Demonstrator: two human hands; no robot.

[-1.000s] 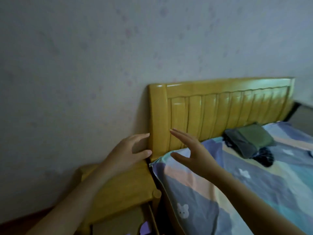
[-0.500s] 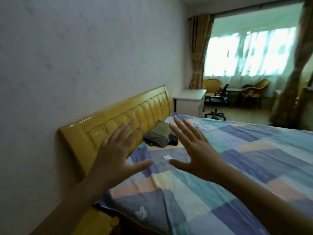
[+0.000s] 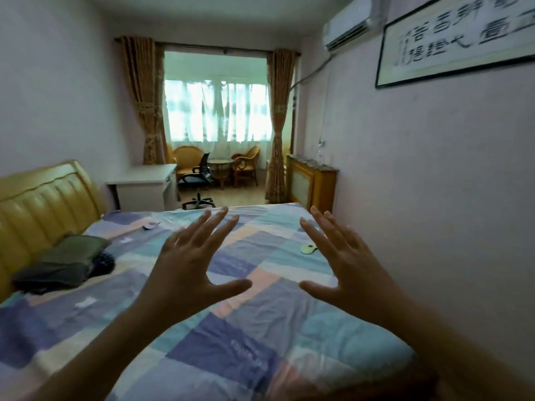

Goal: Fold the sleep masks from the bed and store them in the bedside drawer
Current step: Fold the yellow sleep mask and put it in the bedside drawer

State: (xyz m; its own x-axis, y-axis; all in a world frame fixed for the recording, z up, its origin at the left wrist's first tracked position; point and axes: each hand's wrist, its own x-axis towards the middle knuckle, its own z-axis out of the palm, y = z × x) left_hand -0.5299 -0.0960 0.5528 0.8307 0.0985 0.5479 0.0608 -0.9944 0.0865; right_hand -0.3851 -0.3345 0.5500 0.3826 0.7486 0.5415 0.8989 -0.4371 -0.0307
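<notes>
Two sleep masks lie on the patchwork bed [image 3: 252, 328]. A pale green mask [image 3: 308, 249] rests near the bed's right side, just left of my right hand. A whitish-lilac mask [image 3: 150, 225] sits at the far left part of the bed. My left hand [image 3: 191, 267] and my right hand [image 3: 350, 264] are both raised above the bed, fingers spread wide, holding nothing. The bedside drawer is out of view.
Dark green folded pillows [image 3: 63, 261] and a black item [image 3: 104, 260] lie by the wooden headboard [image 3: 43, 198]. A white desk [image 3: 142, 180], an office chair [image 3: 198, 180] and wicker chairs [image 3: 246, 163] stand beyond. A wall runs along the right; a radiator cover [image 3: 312, 183] stands there.
My view has swung right from the headboard and nightstand across the bed to the window end of the room. Both hands stayed raised and spread wider.
</notes>
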